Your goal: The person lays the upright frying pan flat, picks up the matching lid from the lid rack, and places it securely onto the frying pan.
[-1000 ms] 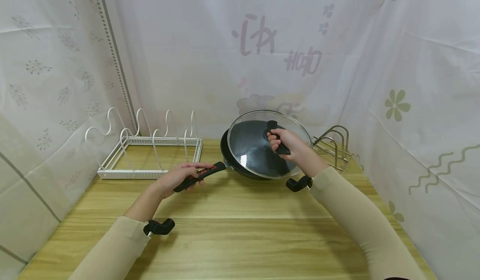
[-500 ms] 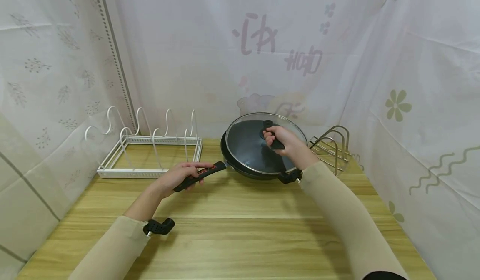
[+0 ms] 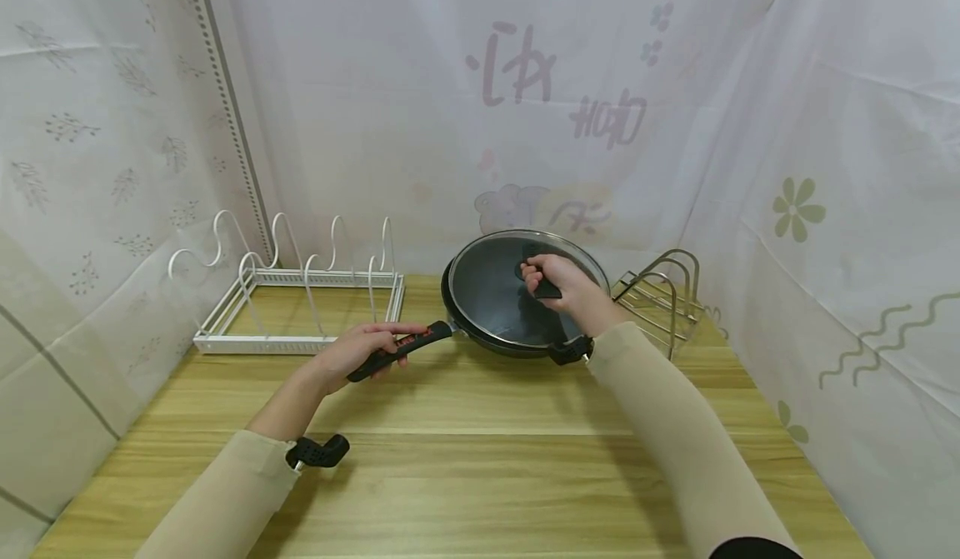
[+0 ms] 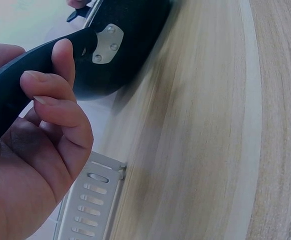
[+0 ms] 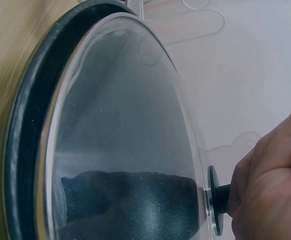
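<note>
A black frying pan (image 3: pixel 457 319) stands on the wooden table, its long handle (image 3: pixel 429 340) pointing toward the front left. My left hand (image 3: pixel 358 355) grips that handle; in the left wrist view the fingers (image 4: pixel 60 112) curl under it. A round glass lid (image 3: pixel 495 292) with a metal rim lies over the pan, a little off to the right, and the right wrist view shows a dark gap between lid rim and pan rim (image 5: pixel 23 135). My right hand (image 3: pixel 564 282) holds the lid's black knob (image 3: pixel 547 290) from above, fingers wrapped round it.
Left of the pan is a white rack (image 3: pixel 262 345) with several curved uprights. A gold-coloured wire rack (image 3: pixel 660 296) stands close to the pan's right side. Behind hangs a white printed curtain (image 3: pixel 360 126). The wooden table (image 3: pixel 465 476) stretches toward the front.
My right hand has brought the lid down and to the left, over the pan, and the lid has levelled. My left hand has stayed on the pan handle.
</note>
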`<state>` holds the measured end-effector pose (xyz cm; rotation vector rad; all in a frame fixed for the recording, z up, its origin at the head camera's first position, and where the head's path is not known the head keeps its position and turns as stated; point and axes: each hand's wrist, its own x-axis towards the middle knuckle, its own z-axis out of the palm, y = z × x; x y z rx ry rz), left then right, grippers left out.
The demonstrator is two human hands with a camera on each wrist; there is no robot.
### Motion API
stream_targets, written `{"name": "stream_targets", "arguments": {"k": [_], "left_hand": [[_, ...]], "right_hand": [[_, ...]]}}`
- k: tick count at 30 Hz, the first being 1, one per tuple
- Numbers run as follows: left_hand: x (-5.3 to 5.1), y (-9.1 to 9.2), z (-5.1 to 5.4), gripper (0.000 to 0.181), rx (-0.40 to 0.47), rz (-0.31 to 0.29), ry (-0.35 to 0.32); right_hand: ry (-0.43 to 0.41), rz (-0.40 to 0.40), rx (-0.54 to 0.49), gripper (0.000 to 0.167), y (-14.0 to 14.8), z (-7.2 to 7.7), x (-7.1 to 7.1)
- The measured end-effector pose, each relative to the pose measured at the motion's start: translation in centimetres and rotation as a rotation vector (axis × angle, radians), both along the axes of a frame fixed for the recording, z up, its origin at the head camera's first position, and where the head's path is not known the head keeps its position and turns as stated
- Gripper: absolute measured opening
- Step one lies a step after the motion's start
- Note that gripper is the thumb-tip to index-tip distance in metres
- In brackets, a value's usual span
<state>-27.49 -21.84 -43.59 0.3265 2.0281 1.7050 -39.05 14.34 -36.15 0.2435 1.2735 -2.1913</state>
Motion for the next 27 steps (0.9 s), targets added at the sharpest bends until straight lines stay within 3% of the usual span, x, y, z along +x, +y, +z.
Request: {"name": "stream_targets", "arguments": {"k": [27], "left_hand": [[0.03,0.12,-0.06,0.059,0.010,0.003,0.002]], "right_hand": [[-0.029,-0.017,0.010,0.018,-0.94,-0.50,-0.05]]}}
